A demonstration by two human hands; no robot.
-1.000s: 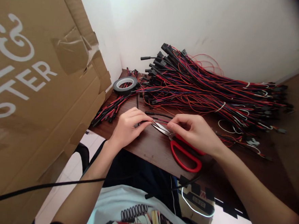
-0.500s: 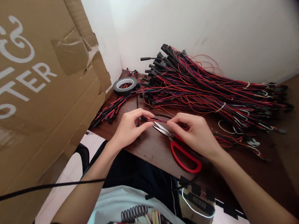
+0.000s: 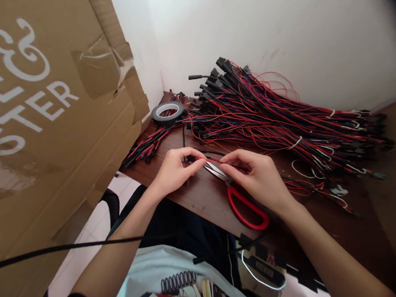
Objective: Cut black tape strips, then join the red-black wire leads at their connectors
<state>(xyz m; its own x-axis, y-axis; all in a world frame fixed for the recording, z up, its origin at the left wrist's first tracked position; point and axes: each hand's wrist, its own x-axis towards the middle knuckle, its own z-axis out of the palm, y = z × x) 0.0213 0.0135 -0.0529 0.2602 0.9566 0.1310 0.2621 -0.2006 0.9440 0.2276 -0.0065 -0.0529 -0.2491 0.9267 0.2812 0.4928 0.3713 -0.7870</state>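
Observation:
Thin red and black wires (image 3: 212, 160) stretch between my two hands above the brown table. My left hand (image 3: 182, 167) pinches their left part, where a dark connector end is partly hidden by the fingers. My right hand (image 3: 250, 170) pinches the same wires farther right, thumb against fingertips. Beneath them lie scissors with red handles (image 3: 248, 211), blades slightly apart and pointing up-left; my right hand covers part of the handles.
A large pile of red and black cables (image 3: 255, 111) lies along the wall. A roll of black tape (image 3: 167, 113) rests on shorter wires (image 3: 151, 143) at the left. A big cardboard box (image 3: 85, 113) stands at the left; another box (image 3: 264, 273) is below the table.
My left hand's thumb and fingertips have closed together farther right along the wires, nearer my right hand. The view has shifted slightly.

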